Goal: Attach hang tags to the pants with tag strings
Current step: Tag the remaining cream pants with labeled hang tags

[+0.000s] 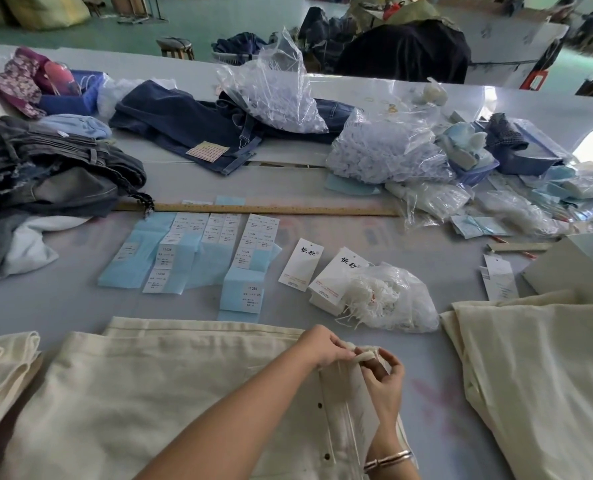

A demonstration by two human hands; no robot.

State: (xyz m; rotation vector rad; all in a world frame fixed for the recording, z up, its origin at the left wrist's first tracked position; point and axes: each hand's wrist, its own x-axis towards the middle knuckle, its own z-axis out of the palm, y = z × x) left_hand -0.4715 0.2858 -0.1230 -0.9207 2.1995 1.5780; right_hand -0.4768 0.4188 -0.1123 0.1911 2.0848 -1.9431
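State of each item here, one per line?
Left hand: pinching the string at the waistband.
Right hand: curled on the string.
Cream pants: flat, fly buttoned.
Hang tag: lying on the pants.
String bag: open, strings spilling.
Ruler: flat.

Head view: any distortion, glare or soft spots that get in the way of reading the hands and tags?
Head view: wide-angle bending curves the table edges and wooden ruler; glare on the clear plastic bags; even daylight, faint shadows; both hands, left hand and right hand, sharp; sticker print too small to read.
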